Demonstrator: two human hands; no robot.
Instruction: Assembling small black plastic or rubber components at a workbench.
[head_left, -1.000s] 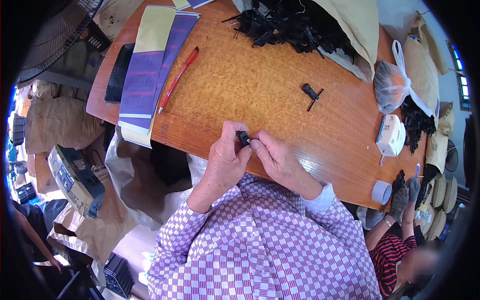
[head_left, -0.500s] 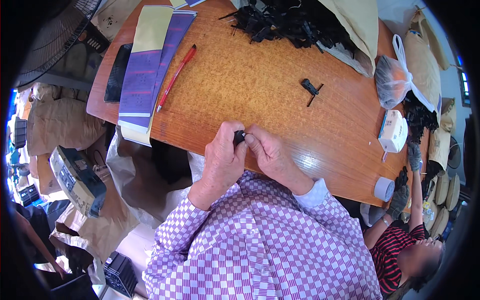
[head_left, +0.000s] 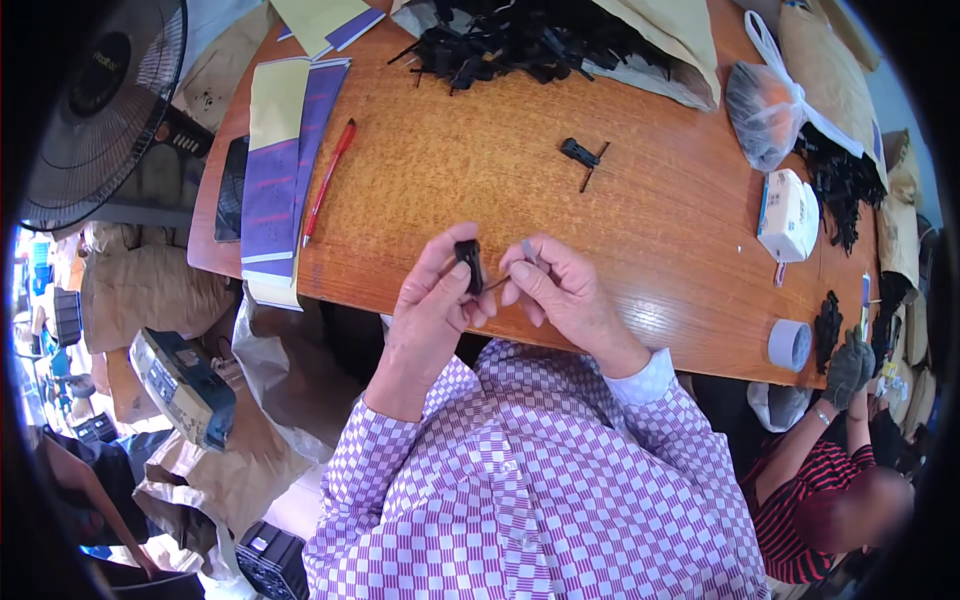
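Within the left hand's pinching grip [head_left: 426, 299] sits a black clip [head_left: 468, 253], the right hand [head_left: 567, 298] closed around a thin stem [head_left: 495, 286].

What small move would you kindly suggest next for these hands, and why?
Perhaps the right hand could gently ease the thin dark strip sideways: the left hand grips the black part, and whether the strip is attached is unclear.

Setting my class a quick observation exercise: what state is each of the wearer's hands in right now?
Left hand: closed, holding a small black part.
Right hand: closed, pinching a thin dark piece; its exact kind cannot be told.
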